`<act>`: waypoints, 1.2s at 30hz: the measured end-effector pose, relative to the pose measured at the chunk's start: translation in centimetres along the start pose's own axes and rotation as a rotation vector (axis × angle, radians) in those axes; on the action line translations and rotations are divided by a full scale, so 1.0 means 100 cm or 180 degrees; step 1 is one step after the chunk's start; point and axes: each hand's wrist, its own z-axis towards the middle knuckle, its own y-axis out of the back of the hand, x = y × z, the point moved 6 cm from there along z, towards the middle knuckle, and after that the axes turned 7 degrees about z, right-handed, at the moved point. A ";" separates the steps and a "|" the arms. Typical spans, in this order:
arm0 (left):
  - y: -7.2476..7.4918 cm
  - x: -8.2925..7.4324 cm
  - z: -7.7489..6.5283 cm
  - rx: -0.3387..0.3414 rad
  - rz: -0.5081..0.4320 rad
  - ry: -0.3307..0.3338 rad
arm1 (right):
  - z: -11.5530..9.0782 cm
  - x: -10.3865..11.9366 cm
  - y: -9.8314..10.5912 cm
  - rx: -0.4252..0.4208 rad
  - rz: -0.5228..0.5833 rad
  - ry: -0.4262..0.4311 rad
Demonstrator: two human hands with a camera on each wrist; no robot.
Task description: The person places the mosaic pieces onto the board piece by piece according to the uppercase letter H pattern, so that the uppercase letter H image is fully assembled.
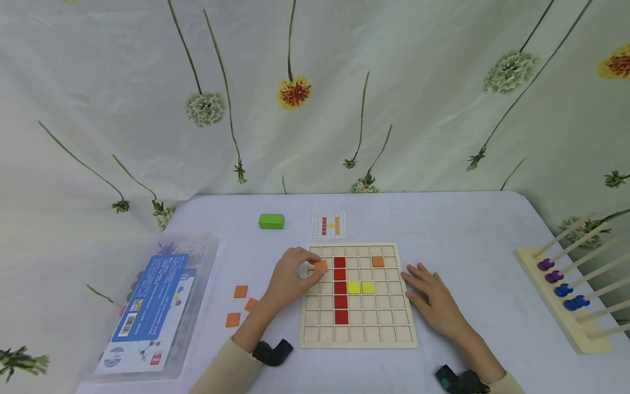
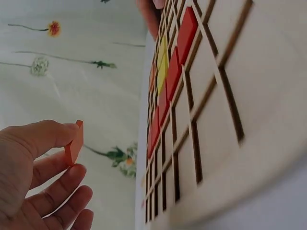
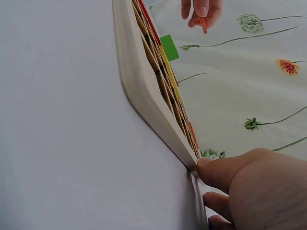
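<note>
Right now, an orange tile (image 1: 321, 266) is pinched between thumb and finger of the left hand (image 1: 289, 277), above the left side of a gridded board (image 1: 379, 317). The right hand (image 1: 435, 302), loosely spread, touches the board's right side. Red tiles (image 1: 340, 287) and yellow tiles (image 1: 354, 287) sit in the grid. Toward the far edge of the counter (image 1: 443, 230) lie a green block (image 1: 271, 221) and a pattern card (image 1: 329, 226); I see a plastic case (image 1: 184, 342) near its left edge, a bead rack (image 1: 558, 303) by its right.
</note>
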 end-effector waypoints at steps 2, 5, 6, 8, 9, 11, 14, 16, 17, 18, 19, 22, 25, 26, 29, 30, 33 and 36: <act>-0.012 -0.013 0.008 0.0115 -0.0017 -0.0106 | 0.000 0.000 0.000 -0.0012 -0.0001 0.0018; -0.030 -0.033 0.018 0.0325 0.0005 -0.0252 | 0.000 0.000 0.000 -0.0028 -0.0008 0.0046; -0.036 -0.039 0.021 0.0400 0.0027 -0.0292 | 0.000 0.000 0.000 -0.0032 -0.0011 0.0048; -0.048 -0.048 0.027 0.0536 0.0085 -0.0367 | 0.000 0.000 0.000 -0.0035 -0.0017 0.0052; -0.054 -0.053 0.029 0.0598 0.0095 -0.0386 | 0.000 0.000 0.000 -0.0034 -0.0020 0.0051; -0.064 -0.060 0.033 0.0681 0.0163 -0.0433 | 0.000 -0.001 0.000 -0.0022 -0.0027 0.0041; -0.076 -0.067 0.039 0.0727 0.0259 -0.0502 | 0.000 -0.001 0.000 -0.0003 -0.0026 0.0026; -0.081 -0.071 0.042 0.0736 0.0319 -0.0530 | 0.000 0.000 0.000 0.0001 -0.0027 0.0026; -0.084 -0.073 0.043 0.0737 0.0344 -0.0541 | 0.000 0.000 0.000 -0.0004 -0.0027 0.0036; -0.086 -0.074 0.044 0.0745 0.0364 -0.0546 | 0.000 0.000 0.000 -0.0011 -0.0026 0.0048; -0.088 -0.075 0.045 0.0758 0.0385 -0.0539 | 0.000 0.000 0.000 -0.0021 -0.0024 0.0064; -0.092 -0.077 0.047 0.0791 0.0431 -0.0510 | 0.000 0.001 0.001 -0.0046 -0.0022 0.0100; -0.097 -0.077 0.048 0.0841 0.0475 -0.0474 | 0.000 0.002 0.001 -0.0057 -0.0009 0.0117; -0.099 -0.077 0.048 0.0843 0.0499 -0.0480 | 0.000 0.002 0.001 -0.0058 -0.0009 0.0114; -0.102 -0.077 0.048 0.0834 0.0593 -0.0508 | 0.000 0.002 0.001 -0.0060 -0.0020 0.0120; -0.102 -0.077 0.048 0.0822 0.0628 -0.0523 | 0.000 0.002 0.001 -0.0061 -0.0025 0.0122; -0.104 -0.078 0.048 0.0833 0.0731 -0.0545 | 0.000 0.001 0.001 -0.0047 -0.0052 0.0103; -0.103 -0.080 0.049 0.0853 0.0811 -0.0565 | 0.000 0.001 0.000 -0.0040 -0.0060 0.0090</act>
